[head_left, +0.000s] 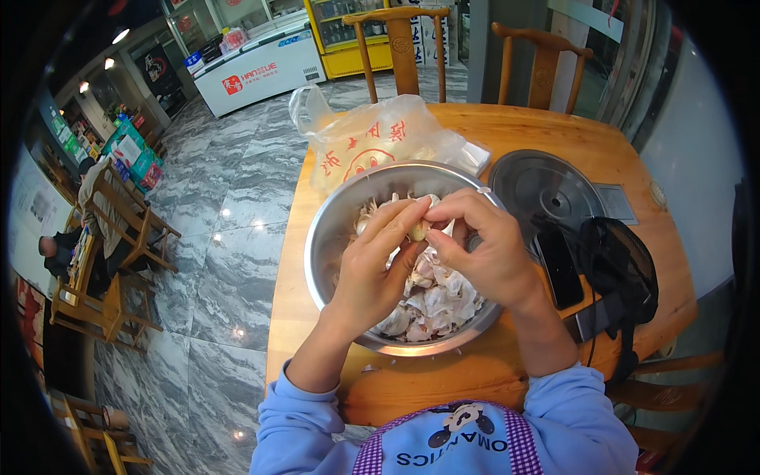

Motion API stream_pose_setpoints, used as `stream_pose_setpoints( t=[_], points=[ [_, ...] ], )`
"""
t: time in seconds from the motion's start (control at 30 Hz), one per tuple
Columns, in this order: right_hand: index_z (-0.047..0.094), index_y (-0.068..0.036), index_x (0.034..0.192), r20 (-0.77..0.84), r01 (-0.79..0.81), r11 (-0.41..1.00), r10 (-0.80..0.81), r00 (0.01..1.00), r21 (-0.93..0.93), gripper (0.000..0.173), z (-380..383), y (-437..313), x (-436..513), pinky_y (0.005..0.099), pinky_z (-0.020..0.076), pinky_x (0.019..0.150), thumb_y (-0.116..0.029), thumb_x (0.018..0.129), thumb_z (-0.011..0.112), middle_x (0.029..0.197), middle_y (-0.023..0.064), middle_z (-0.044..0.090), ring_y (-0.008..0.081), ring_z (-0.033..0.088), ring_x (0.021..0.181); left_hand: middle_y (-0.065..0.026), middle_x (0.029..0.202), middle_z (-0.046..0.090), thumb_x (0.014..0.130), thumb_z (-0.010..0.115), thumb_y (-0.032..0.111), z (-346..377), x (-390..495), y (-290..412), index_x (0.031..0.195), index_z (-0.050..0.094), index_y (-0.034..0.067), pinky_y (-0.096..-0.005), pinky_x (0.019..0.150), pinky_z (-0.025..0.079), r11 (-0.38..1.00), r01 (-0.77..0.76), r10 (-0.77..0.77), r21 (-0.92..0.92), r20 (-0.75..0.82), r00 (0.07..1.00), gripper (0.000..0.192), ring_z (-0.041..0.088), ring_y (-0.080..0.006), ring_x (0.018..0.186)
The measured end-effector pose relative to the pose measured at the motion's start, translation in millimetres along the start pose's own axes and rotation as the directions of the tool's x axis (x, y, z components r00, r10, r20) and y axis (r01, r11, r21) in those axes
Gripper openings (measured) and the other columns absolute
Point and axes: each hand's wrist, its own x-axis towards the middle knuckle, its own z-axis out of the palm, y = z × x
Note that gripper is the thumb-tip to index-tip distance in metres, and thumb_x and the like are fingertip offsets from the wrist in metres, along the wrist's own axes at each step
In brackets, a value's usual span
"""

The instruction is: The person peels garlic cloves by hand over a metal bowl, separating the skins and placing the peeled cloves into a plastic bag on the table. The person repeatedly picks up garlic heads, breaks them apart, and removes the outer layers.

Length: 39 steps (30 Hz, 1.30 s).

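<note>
Above a wide stainless steel bowl (323,237), my left hand (380,255) and my right hand (484,243) meet at the fingertips. Between them they pinch a pale yellow garlic clove (419,230), partly covered by my fingers. Papery garlic skins (442,300) fill the near part of the bowl. Garlic bulbs (363,219) show at its far left side, and my hands hide the middle. Directly behind the bowl lies a translucent plastic bag (368,136) with red print and pale contents that I cannot make out.
The wooden table (303,285) also holds a round dark lid or turntable (534,184), a black phone (561,270) and a black mesh bag (623,261) with straps. Wooden chairs (404,44) stand beyond it. Two people sit at another table at far left, near a chest freezer (261,74).
</note>
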Motion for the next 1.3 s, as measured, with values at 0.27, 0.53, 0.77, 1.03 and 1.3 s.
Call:
stream_pose_setpoints(
  t=[0.27,0.53,0.77,1.03,1.3],
  points=[
    [0.057,-0.003,0.088,-0.104,0.116,0.961,-0.146,0.984,-0.250,0.013,1.2,7.4,0.7,0.0265,0.0467,0.055,0.001,0.078,0.065,0.078,0.0076,0.058,0.0167,0.059,0.063,-0.0159,0.119,0.056,0.082,0.060,-0.007,3.9,-2.4,0.8,0.126,0.053,0.002,-0.0307,0.083,0.051,0.994,0.017,-0.014,-0.109,0.033,0.999,0.046,0.060,-0.0256,0.103],
    [0.055,-0.003,0.088,-0.183,0.048,0.977,-0.086,0.979,-0.207,0.014,-3.7,5.5,-0.7,0.0246,0.0468,0.055,0.004,0.078,0.063,0.076,0.0059,0.059,0.0112,0.057,0.060,-0.0159,0.121,0.057,0.091,0.054,0.003,-3.4,2.8,-6.1,0.124,0.047,0.000,-0.0276,0.076,0.050,0.529,0.260,-0.356,-0.808,0.067,0.932,0.034,0.060,-0.0183,0.093],
    [0.055,0.000,0.086,-0.215,0.121,0.965,-0.173,0.961,-0.234,0.014,-8.2,1.4,0.9,0.0200,0.0452,0.058,0.011,0.078,0.059,0.075,0.0020,0.056,0.0061,0.054,0.064,-0.0183,0.123,0.055,0.089,0.051,0.003,-9.5,3.3,-10.0,0.123,0.049,0.001,-0.0301,0.082,0.048,0.215,0.272,-0.447,-0.938,0.153,0.881,0.034,0.059,-0.0203,0.097],
    [0.062,-0.007,0.096,-0.145,0.032,0.882,-0.114,0.983,-0.471,0.020,-19.1,-4.5,6.2,0.0270,0.0478,0.058,0.000,0.078,0.066,0.087,0.0064,0.057,0.0161,0.060,0.067,-0.0173,0.124,0.055,0.087,0.048,-0.003,-8.9,4.3,-9.0,0.126,0.045,0.001,-0.0293,0.084,0.047,0.375,0.256,-0.429,-0.891,0.079,0.900,0.040,0.058,-0.0202,0.103],
    [0.062,-0.009,0.105,0.045,0.120,0.960,-0.112,0.993,-0.253,0.027,-6.4,-7.0,2.0,0.0320,0.0491,0.060,-0.004,0.079,0.068,0.091,0.0091,0.060,0.0252,0.062,0.072,-0.0179,0.127,0.053,0.085,0.045,-0.011,6.6,-0.7,2.8,0.125,0.032,0.005,-0.0252,0.081,0.047,0.656,0.203,-0.291,-0.727,0.005,0.957,0.046,0.055,-0.0160,0.108]
  ],
)
